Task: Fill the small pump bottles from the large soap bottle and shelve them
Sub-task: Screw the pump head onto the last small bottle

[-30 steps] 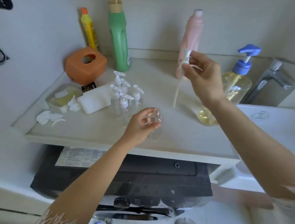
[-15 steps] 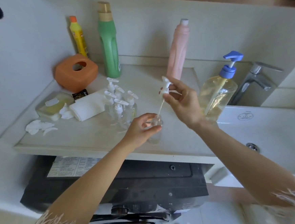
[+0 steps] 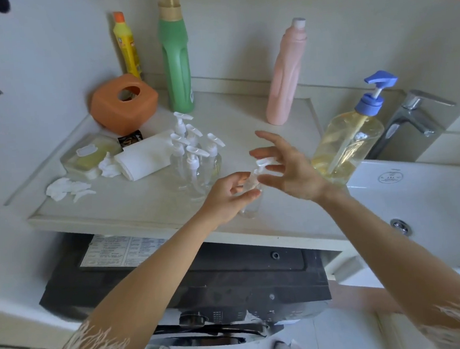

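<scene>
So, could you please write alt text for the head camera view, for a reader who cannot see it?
A person's left hand grips a small clear pump bottle on a pale counter while the right hand, fingers spread, touches its white pump head. Behind stand more small pump bottles; a large soap bottle stands right, beside a sink.

Print on the sheet (image 3: 125,251) and sink (image 3: 417,187) stamp is too blurred to read.
</scene>
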The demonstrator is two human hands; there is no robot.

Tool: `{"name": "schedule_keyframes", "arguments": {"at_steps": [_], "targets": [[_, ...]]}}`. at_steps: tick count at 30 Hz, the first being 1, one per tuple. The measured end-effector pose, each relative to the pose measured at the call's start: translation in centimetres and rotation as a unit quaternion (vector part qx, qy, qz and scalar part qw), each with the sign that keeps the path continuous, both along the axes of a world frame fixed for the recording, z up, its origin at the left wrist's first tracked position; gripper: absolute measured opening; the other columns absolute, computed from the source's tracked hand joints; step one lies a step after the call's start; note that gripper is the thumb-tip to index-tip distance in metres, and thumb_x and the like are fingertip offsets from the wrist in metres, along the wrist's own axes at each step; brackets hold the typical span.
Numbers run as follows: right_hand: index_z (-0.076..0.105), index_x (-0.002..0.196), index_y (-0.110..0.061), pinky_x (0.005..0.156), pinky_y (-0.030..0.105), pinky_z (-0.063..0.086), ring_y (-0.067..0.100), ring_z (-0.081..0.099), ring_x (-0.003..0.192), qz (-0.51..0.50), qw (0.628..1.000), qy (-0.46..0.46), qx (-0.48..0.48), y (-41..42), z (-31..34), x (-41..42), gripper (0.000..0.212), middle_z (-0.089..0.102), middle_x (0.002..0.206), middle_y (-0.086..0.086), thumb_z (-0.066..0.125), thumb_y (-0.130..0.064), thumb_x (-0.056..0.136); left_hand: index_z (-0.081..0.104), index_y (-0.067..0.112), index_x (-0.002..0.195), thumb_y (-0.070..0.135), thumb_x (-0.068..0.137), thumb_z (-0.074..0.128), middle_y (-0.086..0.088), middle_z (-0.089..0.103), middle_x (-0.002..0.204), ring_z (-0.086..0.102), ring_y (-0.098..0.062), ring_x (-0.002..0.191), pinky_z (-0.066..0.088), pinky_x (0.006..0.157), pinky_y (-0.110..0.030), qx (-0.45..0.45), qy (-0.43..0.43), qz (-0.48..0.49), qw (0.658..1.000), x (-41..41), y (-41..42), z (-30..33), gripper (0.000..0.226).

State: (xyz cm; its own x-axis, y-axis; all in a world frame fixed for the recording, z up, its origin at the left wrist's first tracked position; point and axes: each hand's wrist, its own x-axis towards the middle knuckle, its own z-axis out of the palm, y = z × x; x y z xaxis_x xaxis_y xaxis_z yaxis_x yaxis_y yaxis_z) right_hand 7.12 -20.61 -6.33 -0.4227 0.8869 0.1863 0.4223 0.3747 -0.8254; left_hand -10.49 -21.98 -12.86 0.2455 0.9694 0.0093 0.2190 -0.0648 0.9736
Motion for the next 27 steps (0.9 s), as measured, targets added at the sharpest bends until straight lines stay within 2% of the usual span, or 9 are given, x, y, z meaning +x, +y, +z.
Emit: {"name": "schedule_keyframes", "arguments": {"at_steps": [2, 4, 8, 11, 15, 19, 22, 24, 27], "targets": [[0.060, 0.117, -0.031, 0.089, 0.016, 0.050, 0.004, 0.065, 0.097, 0.032, 0.996, -0.083, 0.020, 0.4, 1.7, 0.0, 0.046, 0.069, 0.104, -0.009, 0.074, -0.007, 0.081, 0.059, 0.021, 0.119, 0.028, 0.086, 0.071, 0.003, 0.062, 0.124, 0.058, -0.017, 0.118, 0.044, 0.105, -0.045, -0.004, 0.006, 0.004, 1.000, -0.1, 0.1, 0.0, 0.036], [0.073, 0.099, -0.021, 0.078, 0.014, 0.048, 0.009, 0.065, 0.084, 0.024, 0.968, -0.231, 0.096, 0.8, 3.1, -0.8, 0.022, 0.072, 0.093, -0.004, 0.078, -0.020, 0.078, 0.058, 0.021, 0.122, 0.029, 0.086, 0.071, 0.002, 0.061, 0.125, 0.057, -0.018, 0.119, 0.044, 0.104, -0.041, -0.005, 0.013, 0.003, 1.000, -0.2, 0.2, -0.1, 0.039], [0.067, 0.086, -0.022, 0.071, 0.026, 0.037, 0.016, 0.052, 0.087, 0.042, 0.891, -0.426, 0.152, 2.1, 5.5, -2.5, 0.024, 0.056, 0.084, -0.009, 0.070, -0.045, 0.080, 0.056, 0.023, 0.129, 0.032, 0.086, 0.070, 0.005, 0.059, 0.129, 0.056, -0.018, 0.121, 0.044, 0.094, -0.028, 0.003, 0.019, -0.001, 1.000, -0.2, 0.4, -0.3, 0.046], [0.066, 0.100, -0.024, 0.072, 0.025, 0.037, 0.013, 0.047, 0.090, 0.089, 0.868, -0.471, 0.133, 2.4, 6.0, -3.0, 0.024, 0.057, 0.099, -0.007, 0.069, -0.040, 0.083, 0.054, 0.021, 0.133, 0.035, 0.085, 0.070, 0.000, 0.057, 0.136, 0.056, -0.018, 0.122, 0.044, 0.103, -0.037, 0.007, 0.028, -0.005, 1.000, -0.1, 0.5, -0.4, 0.052], [0.063, 0.102, -0.013, 0.067, 0.030, 0.037, 0.025, 0.053, 0.082, 0.016, 0.809, -0.557, 0.187, 1.9, 4.8, -4.5, 0.048, 0.059, 0.096, 0.007, 0.049, -0.057, 0.091, 0.056, 0.028, 0.130, 0.038, 0.085, 0.070, 0.004, 0.058, 0.135, 0.057, -0.016, 0.121, 0.044, 0.104, -0.041, 0.011, 0.021, -0.010, 1.000, -0.2, 0.3, -0.7, 0.048], [0.064, 0.097, -0.020, 0.064, 0.027, 0.038, 0.021, 0.056, 0.088, 0.075, 0.839, -0.524, 0.126, 2.6, 5.4, -3.2, 0.041, 0.060, 0.092, -0.003, 0.066, -0.057, 0.079, 0.055, 0.023, 0.131, 0.040, 0.084, 0.071, 0.003, 0.060, 0.132, 0.057, -0.017, 0.120, 0.045, 0.102, -0.037, 0.016, 0.032, -0.001, 0.999, -0.1, 0.5, -1.0, 0.052], [0.048, 0.064, -0.019, 0.059, 0.029, 0.033, 0.023, 0.053, 0.070, 0.007, 0.808, -0.560, 0.184, 2.3, 4.7, -3.7, 0.053, 0.048, 0.067, -0.002, 0.049, -0.067, 0.085, 0.059, 0.033, 0.125, 0.038, 0.085, 0.070, 0.011, 0.061, 0.129, 0.058, -0.015, 0.119, 0.044, 0.102, -0.034, 0.027, 0.022, -0.013, 0.999, 0.1, 0.5, -0.8, 0.042], [0.054, 0.071, -0.020, 0.059, 0.029, 0.036, 0.020, 0.052, 0.070, 0.016, 0.811, -0.560, 0.168, 2.4, 4.9, -3.4, 0.049, 0.051, 0.072, -0.005, 0.056, -0.068, 0.079, 0.058, 0.033, 0.126, 0.040, 0.084, 0.071, 0.012, 0.061, 0.129, 0.059, -0.014, 0.118, 0.046, 0.098, -0.033, 0.019, 0.023, -0.007, 1.000, 0.1, 0.5, -0.9, 0.045], [0.063, 0.092, -0.020, 0.068, 0.032, 0.049, 0.020, 0.058, 0.084, 0.077, 0.827, -0.545, 0.112, 2.7, 5.5, -3.0, 0.034, 0.062, 0.093, -0.003, 0.064, -0.051, 0.080, 0.058, 0.032, 0.127, 0.041, 0.083, 0.072, 0.011, 0.061, 0.129, 0.060, -0.012, 0.116, 0.046, 0.093, -0.027, 0.019, 0.024, -0.002, 1.000, 0.3, 0.6, -0.8, 0.047]]}}
